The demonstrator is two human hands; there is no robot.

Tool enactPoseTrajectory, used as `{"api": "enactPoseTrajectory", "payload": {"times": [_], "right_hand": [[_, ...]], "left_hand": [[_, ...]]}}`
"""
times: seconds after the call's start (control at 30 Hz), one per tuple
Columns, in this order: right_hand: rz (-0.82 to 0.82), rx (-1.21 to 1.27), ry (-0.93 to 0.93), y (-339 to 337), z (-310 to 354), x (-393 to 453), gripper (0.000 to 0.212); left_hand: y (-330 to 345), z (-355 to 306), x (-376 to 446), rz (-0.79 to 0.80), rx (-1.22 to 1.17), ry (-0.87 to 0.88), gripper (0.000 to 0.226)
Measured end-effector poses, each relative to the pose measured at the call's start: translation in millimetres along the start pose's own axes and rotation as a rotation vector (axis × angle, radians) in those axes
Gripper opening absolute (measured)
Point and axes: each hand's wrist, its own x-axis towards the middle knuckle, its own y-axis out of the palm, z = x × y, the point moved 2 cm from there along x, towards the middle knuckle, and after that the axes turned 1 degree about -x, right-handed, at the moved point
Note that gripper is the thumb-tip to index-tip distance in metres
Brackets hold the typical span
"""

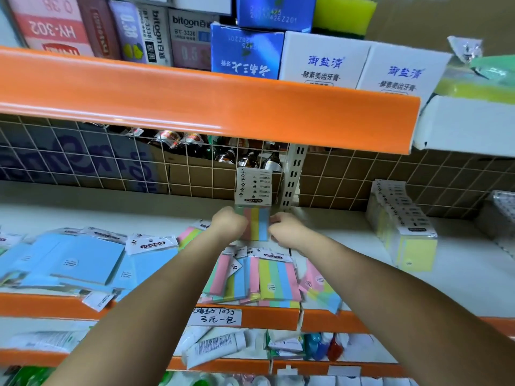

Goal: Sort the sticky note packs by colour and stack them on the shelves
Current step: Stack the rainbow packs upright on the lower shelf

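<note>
- Both of the person's arms reached forward over the middle shelf (195, 215), and the hands met at an upright stack of striped packs (255, 210) standing near the far edge of that shelf, against the wire grid (111, 151).
- The left hand (230, 224) was curled against the left side of the stack, gripping it, with its knuckles towards me.
- The right hand (284, 228) held the right side of the same stack; it was a little blurred, but its fingers looked bent round the edge.
- Between the two hands the pink, yellow and blue stripes of the front pack showed, with the white header cards rising above them.
- Nearer, just below the hands, a loose heap of striped packs (274, 277) lay flat along the front of the shelf.
- To the left lay scattered blue packs (83, 260), flat and overlapping, well apart from the hands.
- To the right stood a leaning row of yellow packs (404, 227), also well apart from the hands.
- Above, an orange shelf edge (195, 101) carried white boxes (323, 59) and blue boxes (245, 51).
- Below, a handwritten price tag (217, 316) sat on the shelf front, and white tubes (214, 346) lay on the lower shelf.
</note>
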Motion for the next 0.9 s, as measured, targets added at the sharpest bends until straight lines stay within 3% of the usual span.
{"api": "enactPoseTrajectory", "payload": {"times": [0.23, 0.37, 0.5, 0.63, 0.7, 0.77, 0.9], "right_hand": [[0.058, -0.056, -0.119, 21, 18, -21, 0.023], [0.051, -0.074, -0.152, 44, 30, -28, 0.024], [0.063, -0.089, -0.143, 66, 45, -26, 0.018], [0.033, -0.164, -0.067, 82, 55, -18, 0.037], [0.022, -0.206, -0.037, 89, 57, -13, 0.031], [0.011, -0.257, -0.012, 93, 58, -9, 0.025], [-0.050, -0.274, 0.066, 106, 54, 2, 0.036]], "left_hand": [[-35, 15, -7, -0.147, 0.036, 0.017, 0.016], [-60, 36, -3, -0.240, 0.156, 0.003, 0.020], [-68, 56, -1, -0.230, 0.296, -0.028, 0.016], [-63, 68, 10, -0.199, 0.433, -0.055, 0.012], [-60, 73, 14, -0.179, 0.509, -0.084, 0.011], [-55, 81, 22, -0.137, 0.558, -0.115, 0.019], [-52, 88, 30, -0.137, 0.614, -0.152, 0.032]]}}
